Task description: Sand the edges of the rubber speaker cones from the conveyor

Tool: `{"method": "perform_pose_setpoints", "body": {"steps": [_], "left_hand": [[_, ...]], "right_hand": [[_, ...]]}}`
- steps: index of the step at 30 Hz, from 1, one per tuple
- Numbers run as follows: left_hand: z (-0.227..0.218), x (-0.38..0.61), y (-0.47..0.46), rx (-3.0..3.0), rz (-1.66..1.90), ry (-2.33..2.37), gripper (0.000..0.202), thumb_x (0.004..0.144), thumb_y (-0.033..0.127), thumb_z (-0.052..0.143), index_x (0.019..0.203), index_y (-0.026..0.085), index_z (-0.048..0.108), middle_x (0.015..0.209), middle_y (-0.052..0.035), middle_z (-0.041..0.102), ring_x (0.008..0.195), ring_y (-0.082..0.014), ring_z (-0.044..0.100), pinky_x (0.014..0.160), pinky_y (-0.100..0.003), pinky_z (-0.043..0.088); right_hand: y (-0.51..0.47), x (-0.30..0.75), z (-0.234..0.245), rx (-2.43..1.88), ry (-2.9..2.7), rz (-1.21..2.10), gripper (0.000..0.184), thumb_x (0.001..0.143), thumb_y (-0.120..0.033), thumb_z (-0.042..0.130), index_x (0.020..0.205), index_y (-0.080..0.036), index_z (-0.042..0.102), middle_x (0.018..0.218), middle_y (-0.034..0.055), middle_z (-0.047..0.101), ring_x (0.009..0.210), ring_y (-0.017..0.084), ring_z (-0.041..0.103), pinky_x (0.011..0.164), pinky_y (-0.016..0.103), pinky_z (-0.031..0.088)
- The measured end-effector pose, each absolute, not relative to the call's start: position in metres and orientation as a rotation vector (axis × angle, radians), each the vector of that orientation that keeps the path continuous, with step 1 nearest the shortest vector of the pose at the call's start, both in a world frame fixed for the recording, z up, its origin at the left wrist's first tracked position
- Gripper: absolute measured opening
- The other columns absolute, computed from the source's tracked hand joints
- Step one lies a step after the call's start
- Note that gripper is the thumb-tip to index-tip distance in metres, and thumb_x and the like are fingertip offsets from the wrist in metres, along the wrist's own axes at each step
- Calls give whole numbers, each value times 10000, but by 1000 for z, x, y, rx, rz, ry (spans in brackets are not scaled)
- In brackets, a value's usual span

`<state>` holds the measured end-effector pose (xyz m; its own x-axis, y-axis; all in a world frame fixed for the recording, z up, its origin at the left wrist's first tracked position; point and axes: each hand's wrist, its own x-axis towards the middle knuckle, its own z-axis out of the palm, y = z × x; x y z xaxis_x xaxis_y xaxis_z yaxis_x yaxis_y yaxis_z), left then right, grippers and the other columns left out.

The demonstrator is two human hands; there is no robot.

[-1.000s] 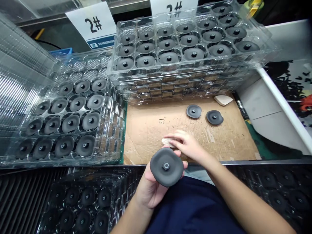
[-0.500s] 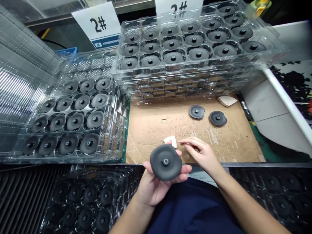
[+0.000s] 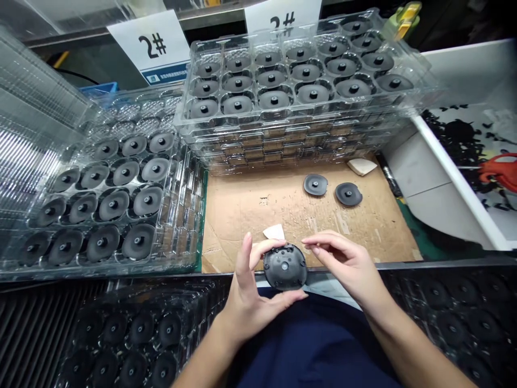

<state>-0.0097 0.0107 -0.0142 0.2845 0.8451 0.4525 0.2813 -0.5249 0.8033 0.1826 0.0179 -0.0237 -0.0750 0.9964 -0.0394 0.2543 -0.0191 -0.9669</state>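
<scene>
My left hand (image 3: 252, 299) grips a round black plastic disc (image 3: 286, 276) by its edges, thumb below and fingers above. Its face toward me carries small knobs near the rim and a round boss in the middle. Just to the right, my right hand (image 3: 343, 258) is closed in a pinch, apart from the disc; anything between its fingertips is too small to make out. Behind the held disc lies a white wedge-shaped piece (image 3: 274, 232) on the cardboard (image 3: 238, 210). Farther back rest two similar discs, a left one (image 3: 315, 185) and a right one (image 3: 349, 194), centre posts up.
A stack of clear trays (image 3: 278, 116) filled with black discs stands behind the cardboard; another stack (image 3: 161, 237) is at left. Another white wedge (image 3: 362, 166) lies back right. Beyond a white edge (image 3: 456, 175) are black parts and a red-handled tool (image 3: 501, 171).
The disc in my left hand has been turned over, from its smooth face with the post to its knobbed face. My right hand stays pinched beside it. The view has shifted slightly.
</scene>
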Motion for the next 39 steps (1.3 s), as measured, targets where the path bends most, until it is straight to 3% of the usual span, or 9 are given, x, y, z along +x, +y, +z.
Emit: {"method": "perform_pose_setpoints", "body": {"steps": [5,9,12,16,21,24,28,32,39], "left_hand": [[-14,-11,8,1924,1200,1038,1096,678,311,759,1457,194,-3,1119,-120,604,1024,-216,611,937,-386,489],[-14,-15,2,1837,1101,1153,994,726,407,693,1457,232,43,1144,-123,617,1063,-233,606,935,-396,489],[-13,-22,4,1815,971,1268,841,706,479,680,1413,310,257,1175,-95,632,1067,-248,606,903,-375,501],[-2,-33,16,1857,843,1165,321,839,395,552,1136,295,624,948,-55,735,809,-196,676,712,-272,535],[21,-44,29,1889,544,1206,279,814,463,552,799,251,733,676,-41,731,606,-171,646,569,-237,466],[42,-49,42,1903,421,1250,287,772,475,594,704,234,733,653,-48,733,607,-171,649,577,-232,454],[79,-55,72,1783,295,1457,223,730,382,626,660,197,729,613,-33,724,580,-166,631,577,-231,449],[112,-63,118,1670,275,1573,199,708,356,618,653,196,723,571,4,689,554,-155,595,561,-228,441],[148,-59,220,1823,243,1687,291,698,468,622,703,203,743,585,6,703,551,-163,585,545,-237,436]], "right_hand": [[12,181,-4,-1214,-1336,1302,182,812,-173,627,913,-297,712,870,-2,651,744,108,578,633,201,454],[13,166,-1,-1034,-1219,1664,132,692,-166,738,795,-246,758,804,24,657,745,144,570,676,248,449],[21,156,-9,-995,-785,1856,124,592,-207,812,665,-197,713,649,-12,570,642,109,510,617,217,416],[33,150,-22,-896,-608,1952,340,568,-407,804,711,-202,573,595,-71,409,473,44,333,463,166,303],[33,153,-41,-872,-719,2091,391,643,-543,692,767,-206,538,565,-87,367,375,22,170,383,180,208],[35,166,-55,-930,-945,2017,331,723,-500,653,845,-197,607,600,-58,446,428,53,313,449,195,285],[50,181,-66,-1007,-1300,1840,137,789,-303,607,853,-201,673,761,11,605,711,138,539,665,238,396],[83,171,-64,-1014,-1654,1715,178,779,-173,546,832,-198,714,754,30,678,688,165,594,650,260,417],[146,120,-82,-949,-1990,1419,183,843,-163,535,887,-201,709,916,52,711,894,194,634,801,286,453]]}}
